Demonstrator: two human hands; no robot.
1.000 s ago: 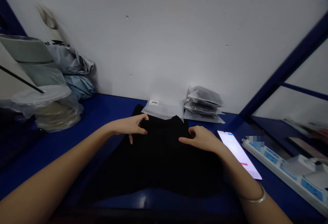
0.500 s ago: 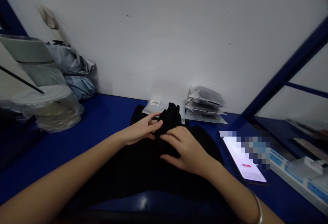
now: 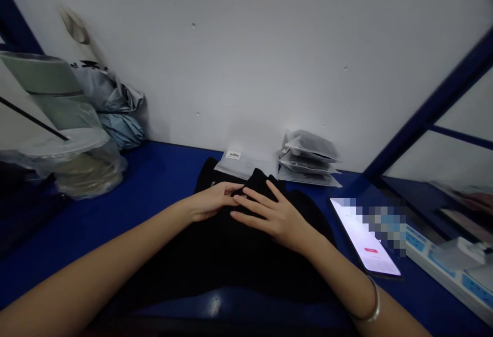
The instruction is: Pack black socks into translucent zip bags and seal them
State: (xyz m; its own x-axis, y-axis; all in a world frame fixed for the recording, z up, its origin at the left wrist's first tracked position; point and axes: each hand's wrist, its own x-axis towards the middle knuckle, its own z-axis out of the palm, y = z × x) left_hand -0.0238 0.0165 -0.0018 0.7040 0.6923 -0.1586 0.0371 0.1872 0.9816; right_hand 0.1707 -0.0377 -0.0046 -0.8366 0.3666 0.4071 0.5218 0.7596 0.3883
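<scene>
Your right hand (image 3: 277,219) spreads open over the bunched black cloth (image 3: 231,255) on the blue table (image 3: 165,165), your left hand (image 3: 210,203) half-curls against it – any pinch I cannot tell – and the plastic bag (image 3: 252,166) behind bears a barcode label (image 3: 233,155), too small to read.

A bare blue stretch of tabletop (image 3: 162,172) lies open between a plastic-wrapped container (image 3: 87,170) and the black cloth (image 3: 231,255); right of the cloth, a phone (image 3: 365,239) and power strip (image 3: 435,262) block the way.
</scene>
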